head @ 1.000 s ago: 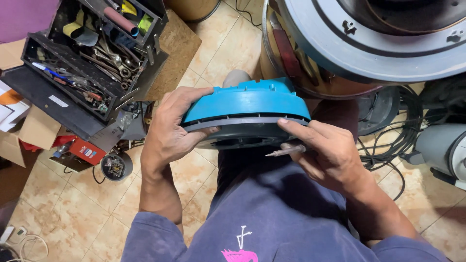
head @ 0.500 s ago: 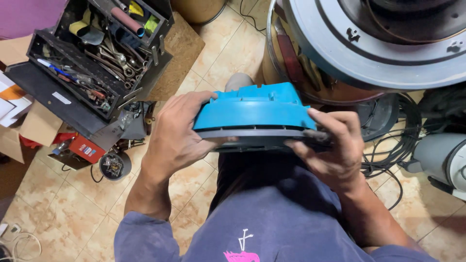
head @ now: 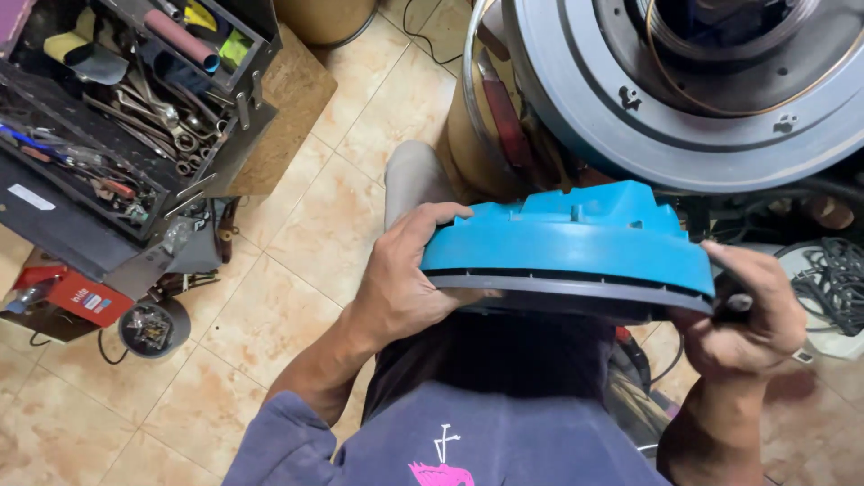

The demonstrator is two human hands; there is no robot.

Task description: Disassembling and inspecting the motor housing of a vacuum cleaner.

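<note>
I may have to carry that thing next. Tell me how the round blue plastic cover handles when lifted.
The round blue plastic cover probably stays stiff: held only at its edges by the left hand and right hand, it shows no sag. It looks bulky, likely needing both hands. Its smooth surface may be slippery.

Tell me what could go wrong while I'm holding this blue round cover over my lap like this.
The blue round cover is gripped only at its rim, by the left hand and the right hand. If either slips, it might drop onto your lap or the tiled floor. The large grey drum sits close behind it, so tilting the cover away could knock them together. Black cables lie near your right hand and could snag.
</note>
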